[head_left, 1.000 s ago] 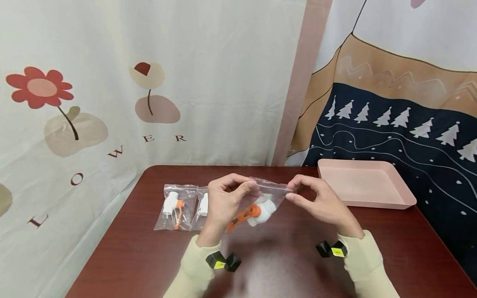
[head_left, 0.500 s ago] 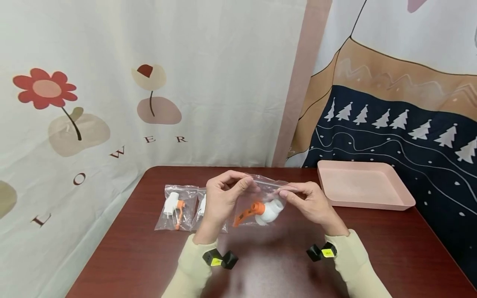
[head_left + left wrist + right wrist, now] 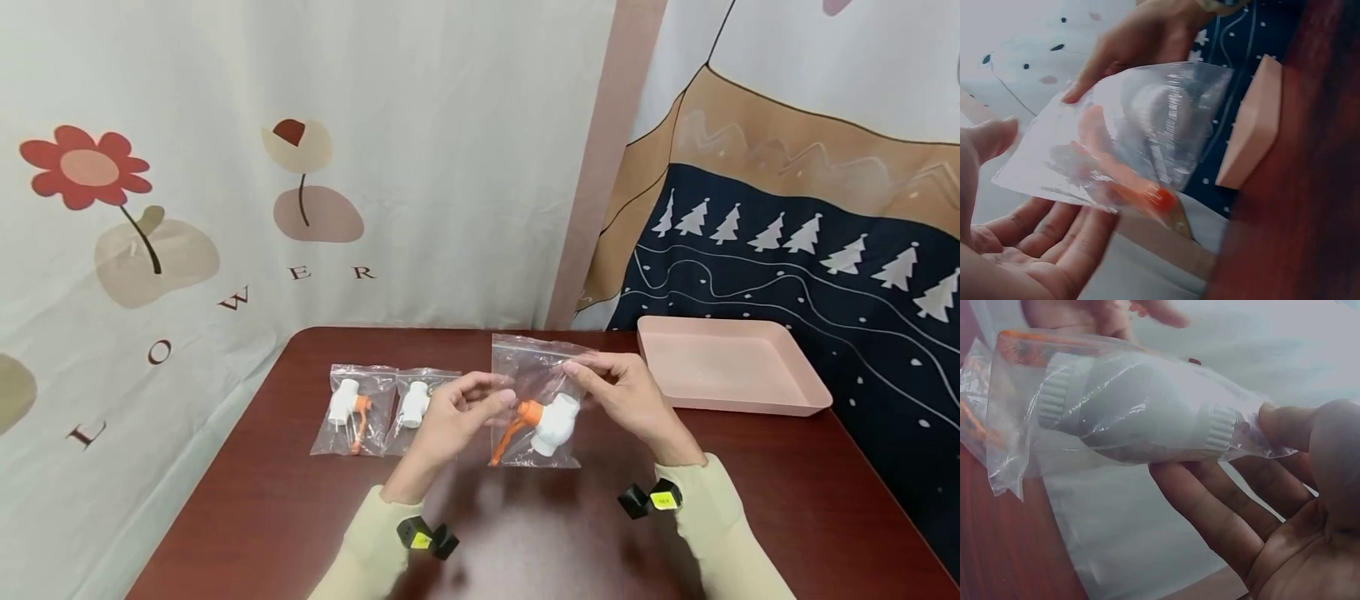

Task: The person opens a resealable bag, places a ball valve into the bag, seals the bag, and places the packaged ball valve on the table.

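A clear zip bag (image 3: 517,358) hangs upright above the table, its zip edge at the top. Inside is a white plastic fitting (image 3: 556,425) with an orange lever-like part (image 3: 529,412); the right wrist view shows the fitting's ribbed ends. My right hand (image 3: 630,400) pinches the bag's right edge between thumb and fingers. My left hand (image 3: 457,421) is at the bag's left side, thumb and fingers spread apart. In the left wrist view, the bag's edge lies against the left fingertips (image 3: 1100,219), while the thumb stands clear of it.
Two similar bags, a left one (image 3: 318,442) and a right one (image 3: 442,377), lie side by side on the brown table (image 3: 247,500), each with a white fitting. A pink tray (image 3: 731,362) stands at the back right. Printed curtains (image 3: 450,167) hang behind.
My left hand has released the bag's top edge and dropped lower along its left side. The bag now hangs flatter and more upright from my right hand, which has moved left.
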A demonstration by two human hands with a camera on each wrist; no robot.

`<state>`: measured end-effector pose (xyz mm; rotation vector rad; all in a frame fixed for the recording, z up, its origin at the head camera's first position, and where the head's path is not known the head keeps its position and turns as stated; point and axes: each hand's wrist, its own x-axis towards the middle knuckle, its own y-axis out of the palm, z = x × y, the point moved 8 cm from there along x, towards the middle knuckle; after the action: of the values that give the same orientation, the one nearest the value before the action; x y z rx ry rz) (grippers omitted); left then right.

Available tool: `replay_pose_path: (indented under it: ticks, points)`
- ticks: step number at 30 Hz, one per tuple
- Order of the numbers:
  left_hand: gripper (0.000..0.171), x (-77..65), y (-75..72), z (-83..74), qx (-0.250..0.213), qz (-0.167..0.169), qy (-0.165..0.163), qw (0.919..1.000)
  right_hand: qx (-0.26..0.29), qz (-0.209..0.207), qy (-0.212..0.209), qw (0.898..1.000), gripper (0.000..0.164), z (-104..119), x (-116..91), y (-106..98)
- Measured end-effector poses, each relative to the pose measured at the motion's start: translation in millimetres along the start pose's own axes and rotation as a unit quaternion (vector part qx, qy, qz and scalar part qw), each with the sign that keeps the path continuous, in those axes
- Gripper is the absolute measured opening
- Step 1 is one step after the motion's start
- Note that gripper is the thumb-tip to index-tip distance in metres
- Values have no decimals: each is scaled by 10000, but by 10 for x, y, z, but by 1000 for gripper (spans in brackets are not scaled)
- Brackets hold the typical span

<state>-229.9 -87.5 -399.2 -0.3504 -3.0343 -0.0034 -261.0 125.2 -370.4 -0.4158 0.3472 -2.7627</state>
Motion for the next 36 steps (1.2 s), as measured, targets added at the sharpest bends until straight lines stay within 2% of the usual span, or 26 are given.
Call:
replay_pose_path:
  ticks: [4,8,10,16,23,29,36]
  points:
    - [34,-35,12,209,143,62,-520,9985,337,37,408,9986,33,-95,97,-25]
    - [32,-54,-11,319,10,-119,-624,9980,731,83,881,9934,39,-235,209,-3]
    - [30,-57,-51,353,19,-339,-660,9972,884,103,1107,9899,40,-320,269,34]
    - [25,-22,-190,500,676,-931,-875,9895,1093,93,1773,9780,38,-677,443,182]
    - [22,-11,-272,713,1348,-1197,-1269,9754,1196,288,2513,9601,32,-1190,560,366]
    - [25,-51,-330,826,1951,-1260,-1608,9593,1148,421,2926,9484,29,-1462,598,557]
    - [27,-57,-333,888,1904,-1133,-1748,9593,1021,423,3070,9453,27,-1626,648,671]
